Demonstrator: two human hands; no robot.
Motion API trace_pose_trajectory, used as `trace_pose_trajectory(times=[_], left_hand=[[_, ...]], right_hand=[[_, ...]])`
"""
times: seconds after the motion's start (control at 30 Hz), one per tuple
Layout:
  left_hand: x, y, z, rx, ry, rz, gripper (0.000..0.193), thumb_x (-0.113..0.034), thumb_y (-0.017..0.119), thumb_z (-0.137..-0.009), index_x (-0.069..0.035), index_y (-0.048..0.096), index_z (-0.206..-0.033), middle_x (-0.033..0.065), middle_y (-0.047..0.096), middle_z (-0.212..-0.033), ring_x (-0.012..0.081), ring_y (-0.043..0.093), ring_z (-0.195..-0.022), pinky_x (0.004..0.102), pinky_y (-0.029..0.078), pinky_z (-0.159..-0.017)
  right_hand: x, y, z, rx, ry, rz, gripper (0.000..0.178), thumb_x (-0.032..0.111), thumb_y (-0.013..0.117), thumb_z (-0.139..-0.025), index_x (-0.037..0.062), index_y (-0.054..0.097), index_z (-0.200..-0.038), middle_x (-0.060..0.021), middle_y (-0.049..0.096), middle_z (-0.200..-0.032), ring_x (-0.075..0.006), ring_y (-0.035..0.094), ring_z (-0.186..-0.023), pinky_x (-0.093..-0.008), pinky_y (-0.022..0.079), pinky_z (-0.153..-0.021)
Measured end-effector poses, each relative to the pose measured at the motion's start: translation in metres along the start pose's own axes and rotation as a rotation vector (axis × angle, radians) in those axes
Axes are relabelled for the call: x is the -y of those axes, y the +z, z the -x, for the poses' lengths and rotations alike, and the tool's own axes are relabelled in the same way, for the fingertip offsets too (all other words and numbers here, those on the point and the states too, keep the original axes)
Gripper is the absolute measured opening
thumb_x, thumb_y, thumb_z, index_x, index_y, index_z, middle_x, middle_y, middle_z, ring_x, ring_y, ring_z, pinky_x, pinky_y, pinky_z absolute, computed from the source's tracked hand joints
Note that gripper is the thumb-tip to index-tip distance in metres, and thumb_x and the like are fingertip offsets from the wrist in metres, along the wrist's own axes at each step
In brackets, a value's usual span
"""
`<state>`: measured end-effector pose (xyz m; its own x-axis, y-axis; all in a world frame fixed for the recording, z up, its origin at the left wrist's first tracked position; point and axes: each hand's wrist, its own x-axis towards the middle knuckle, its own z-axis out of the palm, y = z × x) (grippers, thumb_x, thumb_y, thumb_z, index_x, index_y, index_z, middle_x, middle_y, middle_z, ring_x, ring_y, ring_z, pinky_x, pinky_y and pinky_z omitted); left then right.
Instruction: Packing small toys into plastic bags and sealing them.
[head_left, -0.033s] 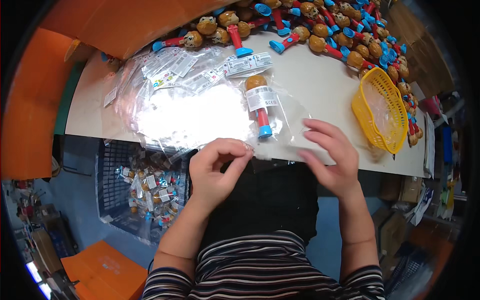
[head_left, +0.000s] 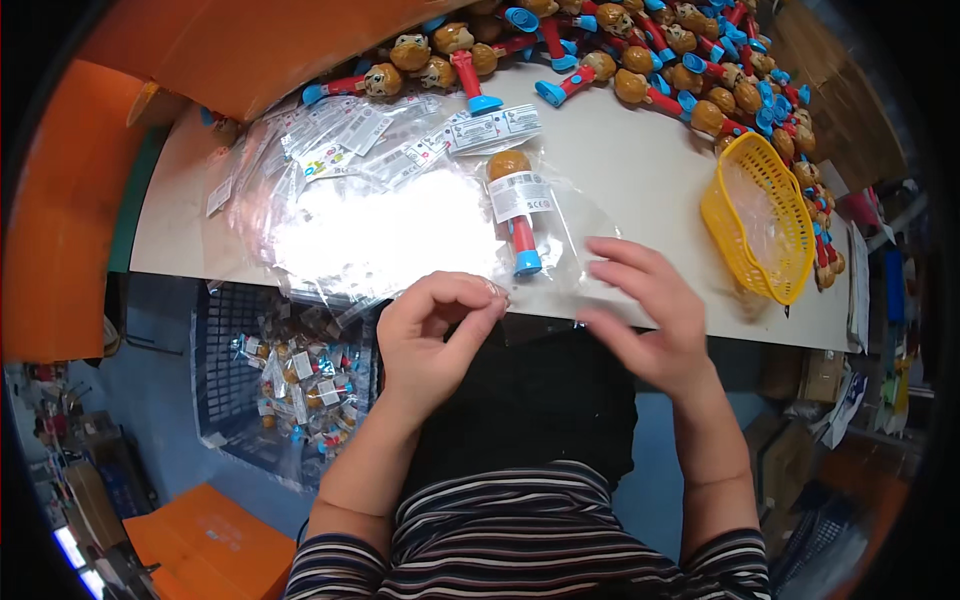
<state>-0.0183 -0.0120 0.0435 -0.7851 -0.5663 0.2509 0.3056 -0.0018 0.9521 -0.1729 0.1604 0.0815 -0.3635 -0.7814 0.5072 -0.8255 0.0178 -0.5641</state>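
On the table before me lies a clear plastic bag with a toy candy dispenser in it. The dispenser has a round brown head, a red stem and a blue foot; a white printed label covers its middle. My left hand pinches the near edge of the bag between thumb and forefinger, at the table's front edge. To the right, my right hand hovers beside the bag's open-looking side, fingers apart and slightly blurred, with nothing visible in them.
Flat printed bags lie in a glossy pile on the left. Loose dispensers heap along the back and right. A yellow basket stands at the right. Below the table's left, a blue crate holds several bagged dispensers.
My right hand has shifted slightly left, nearer to the bag. My left hand stays pinched on the bag's edge.
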Motion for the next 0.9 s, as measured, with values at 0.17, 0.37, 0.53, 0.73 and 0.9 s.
trace_pose_trajectory(times=[0.17,0.37,0.53,0.73,0.9], left_hand=[[-0.006,0.012,-0.008,0.059,-0.097,0.253,0.013,0.011,0.065,-0.087,0.005,0.060,-0.097,0.0134,0.066,-0.097,0.0177,0.067,-0.090,0.0284,0.056,-0.083],[-0.012,0.014,-0.007,0.068,-0.114,0.156,0.019,0.010,0.066,-0.087,0.006,0.061,-0.105,0.0153,0.067,-0.102,0.0195,0.067,-0.093,0.0302,0.055,-0.086],[-0.010,-0.006,-0.005,0.013,-0.070,-0.143,0.027,0.009,0.066,-0.086,0.003,0.063,-0.112,0.0111,0.067,-0.110,0.0179,0.065,-0.101,0.0296,0.051,-0.091],[0.001,-0.024,0.006,-0.060,-0.025,-0.217,0.024,0.008,0.067,-0.085,0.002,0.065,-0.108,0.0107,0.064,-0.109,0.0169,0.065,-0.097,0.0265,0.052,-0.086],[0.005,-0.033,0.010,-0.058,-0.002,-0.366,0.029,0.006,0.070,-0.081,0.000,0.065,-0.109,0.0131,0.063,-0.113,0.0217,0.064,-0.102,0.0299,0.052,-0.087]], right_hand=[[0.021,0.015,-0.012,0.132,0.197,-0.374,0.033,-0.001,0.077,-0.078,-0.0004,0.068,-0.110,-0.0142,0.070,-0.104,-0.0193,0.069,-0.082,-0.0281,0.055,-0.071],[0.020,-0.016,-0.012,-0.061,0.410,-0.310,0.013,-0.007,0.065,-0.084,-0.0020,0.071,-0.096,-0.0094,0.070,-0.086,-0.0147,0.067,-0.074,-0.0259,0.054,-0.069],[-0.059,-0.124,-0.002,-0.433,0.584,0.038,0.015,0.003,0.062,-0.092,-0.0033,0.069,-0.104,-0.0066,0.069,-0.088,-0.0121,0.065,-0.080,-0.0248,0.052,-0.073],[-0.137,-0.200,0.024,-0.062,0.308,0.803,0.031,0.005,0.068,-0.086,-0.0021,0.066,-0.115,-0.0186,0.070,-0.111,-0.0311,0.068,-0.105,-0.0335,0.051,-0.090],[-0.095,-0.198,0.002,0.057,0.686,1.075,0.022,0.005,0.067,-0.088,-0.0026,0.069,-0.109,-0.0156,0.073,-0.103,-0.0266,0.072,-0.095,-0.0325,0.054,-0.081]])
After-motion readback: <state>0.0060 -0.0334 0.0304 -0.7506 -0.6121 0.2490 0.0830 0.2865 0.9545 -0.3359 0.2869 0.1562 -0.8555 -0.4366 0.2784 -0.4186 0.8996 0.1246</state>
